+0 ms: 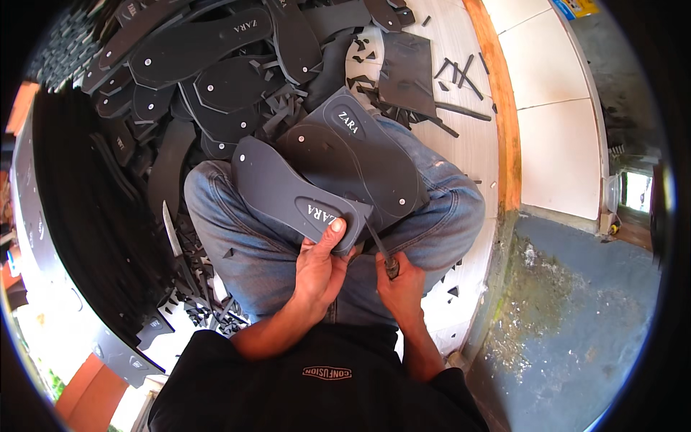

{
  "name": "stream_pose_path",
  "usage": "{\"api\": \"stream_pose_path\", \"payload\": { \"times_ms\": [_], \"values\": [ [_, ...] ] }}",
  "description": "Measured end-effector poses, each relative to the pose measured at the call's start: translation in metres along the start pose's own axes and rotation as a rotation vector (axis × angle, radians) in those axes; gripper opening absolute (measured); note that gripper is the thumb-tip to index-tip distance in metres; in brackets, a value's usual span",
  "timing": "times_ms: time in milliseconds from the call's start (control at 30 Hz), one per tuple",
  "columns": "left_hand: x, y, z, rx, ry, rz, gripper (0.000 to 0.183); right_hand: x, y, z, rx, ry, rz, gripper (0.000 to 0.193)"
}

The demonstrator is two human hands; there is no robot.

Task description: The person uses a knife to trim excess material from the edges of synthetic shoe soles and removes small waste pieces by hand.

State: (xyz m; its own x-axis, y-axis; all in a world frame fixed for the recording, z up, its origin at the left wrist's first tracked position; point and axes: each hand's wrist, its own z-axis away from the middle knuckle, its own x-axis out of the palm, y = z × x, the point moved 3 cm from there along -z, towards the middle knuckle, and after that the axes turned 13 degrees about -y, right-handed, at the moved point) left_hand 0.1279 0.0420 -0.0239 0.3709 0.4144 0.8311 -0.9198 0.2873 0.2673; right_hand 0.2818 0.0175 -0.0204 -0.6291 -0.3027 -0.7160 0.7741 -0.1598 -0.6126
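My left hand (318, 270) grips the heel end of a dark grey sandal sole (277, 180), thumb on top over its pale lettering. The sole lies slanted across my lap, partly over a second, dark sheet (392, 147) with sole outlines marked in it. In my right hand (403, 284), closed round its dark handle, is a knife (377, 240). Its narrow blade points up and left, beside the sole's right edge; whether it touches the foam I cannot tell. My legs in blue jeans (230, 216) are folded beneath.
Many cut soles (201, 54) are heaped ahead and left. A second knife (171, 227) lies by my left knee among dark scraps. A tall stack of black sheets (86, 216) stands at the left. Strips (464, 79) lie on the pale floor, and a wooden edge (508, 144) runs along the right.
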Motion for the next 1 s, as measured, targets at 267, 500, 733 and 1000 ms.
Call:
{"api": "stream_pose_path", "payload": {
  "times_ms": [267, 500, 733, 1000],
  "values": [
    [-0.017, 0.005, 0.002, 0.053, -0.043, -0.128, 0.018, 0.01, -0.01, -0.014, 0.062, -0.154, 0.101, 0.018],
    [-0.03, 0.017, 0.018, -0.034, -0.068, -0.277, 0.019, 0.005, -0.025, -0.05, -0.058, -0.103, -0.08, 0.022],
    [0.098, 0.145, -0.063, 0.26, -0.444, -0.914, 0.043, -0.023, 0.013, -0.03, 0.115, 0.005, -0.312, 0.031],
    [-0.009, 0.153, -0.115, 0.504, 0.022, -0.351, 0.018, -0.024, 0.012, -0.028, 0.095, 0.088, -0.441, 0.033]
  ]
}}
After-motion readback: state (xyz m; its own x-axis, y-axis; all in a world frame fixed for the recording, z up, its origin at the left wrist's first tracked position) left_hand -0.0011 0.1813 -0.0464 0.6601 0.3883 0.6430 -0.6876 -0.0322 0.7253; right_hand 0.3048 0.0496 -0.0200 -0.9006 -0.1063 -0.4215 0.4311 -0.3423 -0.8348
